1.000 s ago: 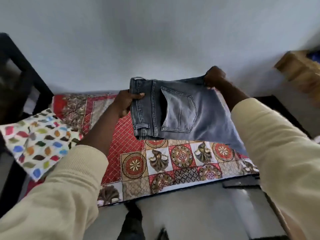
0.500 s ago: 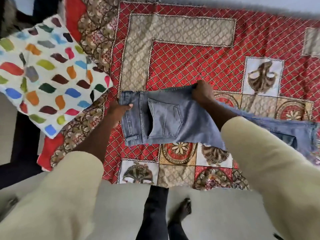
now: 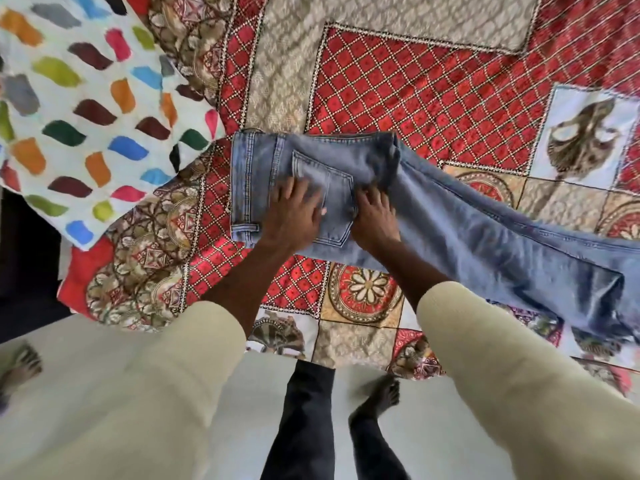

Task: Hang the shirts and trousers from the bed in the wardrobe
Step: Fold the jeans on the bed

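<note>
- The faded blue denim jeans [image 3: 433, 216] lie folded lengthwise on the red and gold patterned bedspread [image 3: 433, 98], waistband end under the hands, legs trailing away past the right hand toward the bed's edge.
- The step in hand looks like flattening the jeans on the bed so they can go over a hanger; no hanger or wardrobe is in view.
- To do it well, I judge the palms should sweep outward from the seat along the legs, keeping the two legs stacked seam on seam, so the fold sits even and will not slide off a bar.
- The rumpled cloth just beyond the right hand's fingers wants smoothing first.
- The left hand [image 3: 294, 211] is spread wide, fingers [image 3: 294, 188] straight, pressing flat on the back pocket; it grips nothing.
- The right hand [image 3: 375, 216] lies just beside the left, fingers somewhat bent and pressing into the bunched denim at the seat; whether it pinches a fold I cannot tell.
- A white pillow with multicoloured leaf-shaped spots [image 3: 86, 109] lies well to the left of the left hand, apart from the jeans.
</note>
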`<control>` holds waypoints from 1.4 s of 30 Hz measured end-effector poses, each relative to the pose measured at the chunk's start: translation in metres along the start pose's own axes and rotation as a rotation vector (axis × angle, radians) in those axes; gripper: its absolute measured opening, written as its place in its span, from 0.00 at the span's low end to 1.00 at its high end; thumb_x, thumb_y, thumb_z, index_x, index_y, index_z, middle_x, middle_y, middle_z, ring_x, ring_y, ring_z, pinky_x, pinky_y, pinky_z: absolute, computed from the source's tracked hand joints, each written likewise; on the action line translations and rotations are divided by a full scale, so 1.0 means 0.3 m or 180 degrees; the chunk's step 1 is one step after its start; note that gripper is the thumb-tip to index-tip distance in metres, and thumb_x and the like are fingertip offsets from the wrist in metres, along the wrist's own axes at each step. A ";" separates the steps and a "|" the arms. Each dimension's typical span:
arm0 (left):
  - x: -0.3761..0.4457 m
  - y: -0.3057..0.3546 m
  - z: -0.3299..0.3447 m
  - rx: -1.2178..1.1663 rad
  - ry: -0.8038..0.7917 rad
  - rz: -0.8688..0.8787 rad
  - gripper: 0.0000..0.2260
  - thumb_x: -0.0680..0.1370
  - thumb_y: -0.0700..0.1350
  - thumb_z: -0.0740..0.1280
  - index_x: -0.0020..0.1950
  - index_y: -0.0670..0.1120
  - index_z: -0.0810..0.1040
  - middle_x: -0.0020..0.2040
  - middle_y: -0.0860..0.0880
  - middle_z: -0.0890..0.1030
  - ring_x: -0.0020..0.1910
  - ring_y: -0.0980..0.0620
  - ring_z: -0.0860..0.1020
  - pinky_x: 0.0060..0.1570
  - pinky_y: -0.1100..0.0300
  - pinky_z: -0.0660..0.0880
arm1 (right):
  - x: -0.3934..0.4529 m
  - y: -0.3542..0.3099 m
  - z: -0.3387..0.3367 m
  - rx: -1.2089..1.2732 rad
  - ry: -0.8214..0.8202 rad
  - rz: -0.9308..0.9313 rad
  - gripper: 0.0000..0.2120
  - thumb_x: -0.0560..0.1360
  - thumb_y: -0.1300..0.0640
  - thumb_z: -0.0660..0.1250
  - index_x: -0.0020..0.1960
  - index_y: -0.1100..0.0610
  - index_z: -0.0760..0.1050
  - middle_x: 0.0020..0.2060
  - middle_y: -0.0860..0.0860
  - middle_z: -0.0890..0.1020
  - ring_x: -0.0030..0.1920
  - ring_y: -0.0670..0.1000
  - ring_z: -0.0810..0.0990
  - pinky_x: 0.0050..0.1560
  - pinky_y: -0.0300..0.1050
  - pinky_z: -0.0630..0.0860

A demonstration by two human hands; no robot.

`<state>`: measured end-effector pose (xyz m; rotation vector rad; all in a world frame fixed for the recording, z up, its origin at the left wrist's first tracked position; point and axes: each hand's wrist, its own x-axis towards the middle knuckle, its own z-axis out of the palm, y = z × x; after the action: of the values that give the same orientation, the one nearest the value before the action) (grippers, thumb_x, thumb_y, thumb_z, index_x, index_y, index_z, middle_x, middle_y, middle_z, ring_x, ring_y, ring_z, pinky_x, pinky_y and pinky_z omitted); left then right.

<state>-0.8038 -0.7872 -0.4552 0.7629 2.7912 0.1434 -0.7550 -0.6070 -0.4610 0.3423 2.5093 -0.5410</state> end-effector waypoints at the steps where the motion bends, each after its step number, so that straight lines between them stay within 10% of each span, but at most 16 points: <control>1: -0.011 0.007 0.011 0.0129 -0.0324 -0.0101 0.21 0.78 0.53 0.58 0.70 0.49 0.72 0.69 0.44 0.71 0.67 0.39 0.67 0.65 0.43 0.66 | 0.005 0.015 0.002 0.0125 -0.0053 -0.0106 0.30 0.74 0.58 0.63 0.75 0.56 0.62 0.73 0.56 0.63 0.73 0.60 0.61 0.71 0.57 0.62; 7: 0.036 0.240 -0.009 0.0336 -0.0973 -0.1150 0.28 0.75 0.47 0.64 0.75 0.43 0.64 0.75 0.40 0.63 0.75 0.37 0.57 0.72 0.41 0.57 | -0.123 0.265 -0.035 -0.0085 0.0005 -0.0299 0.26 0.78 0.53 0.63 0.74 0.58 0.65 0.75 0.55 0.64 0.76 0.58 0.58 0.76 0.55 0.54; 17: 0.056 1.007 0.104 -0.0486 -0.0550 0.0579 0.13 0.72 0.38 0.65 0.56 0.44 0.80 0.59 0.45 0.80 0.63 0.44 0.73 0.60 0.50 0.67 | -0.462 0.914 -0.045 0.0545 0.0129 0.0112 0.29 0.78 0.46 0.48 0.73 0.59 0.67 0.74 0.57 0.68 0.74 0.58 0.64 0.72 0.56 0.63; 22: 0.106 1.407 0.168 -0.0591 -0.0570 0.0694 0.23 0.74 0.36 0.66 0.69 0.40 0.73 0.67 0.42 0.76 0.69 0.40 0.68 0.69 0.47 0.65 | -0.599 1.281 -0.143 0.0304 0.0909 0.0120 0.19 0.73 0.62 0.63 0.63 0.62 0.76 0.62 0.60 0.78 0.61 0.61 0.75 0.60 0.57 0.74; 25: 0.144 1.593 0.189 -0.0480 -0.0740 0.0750 0.30 0.75 0.36 0.66 0.76 0.44 0.64 0.72 0.44 0.70 0.73 0.42 0.63 0.72 0.46 0.62 | -0.670 1.498 -0.227 0.0358 0.1431 0.0834 0.23 0.73 0.55 0.59 0.65 0.63 0.73 0.62 0.62 0.76 0.60 0.64 0.73 0.60 0.58 0.69; 34: 0.218 1.814 0.212 0.0001 -0.0753 0.0526 0.21 0.78 0.38 0.64 0.71 0.49 0.72 0.66 0.45 0.74 0.65 0.43 0.68 0.67 0.47 0.62 | -0.799 1.758 -0.191 0.0032 0.0178 0.0645 0.53 0.67 0.32 0.69 0.79 0.57 0.48 0.77 0.58 0.51 0.76 0.60 0.52 0.73 0.62 0.52; 38: 0.222 1.828 0.215 -0.0200 -0.0162 0.0155 0.11 0.78 0.44 0.67 0.59 0.46 0.82 0.59 0.45 0.75 0.59 0.43 0.70 0.61 0.51 0.63 | -0.801 1.738 -0.160 0.0050 0.0865 0.0437 0.31 0.70 0.49 0.65 0.70 0.59 0.67 0.68 0.59 0.69 0.67 0.60 0.67 0.66 0.60 0.64; 42: 0.238 1.854 0.213 -0.0498 0.0094 -0.0051 0.13 0.79 0.42 0.65 0.63 0.47 0.80 0.57 0.45 0.81 0.57 0.43 0.76 0.60 0.49 0.66 | -0.744 1.809 -0.301 0.1997 0.1988 0.1280 0.08 0.76 0.61 0.59 0.53 0.60 0.74 0.46 0.55 0.79 0.44 0.57 0.76 0.42 0.48 0.72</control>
<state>-0.5753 -0.2712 -0.4440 0.7056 2.7726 0.3681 -0.4251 -0.1141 -0.4324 1.4012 2.6439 -1.1851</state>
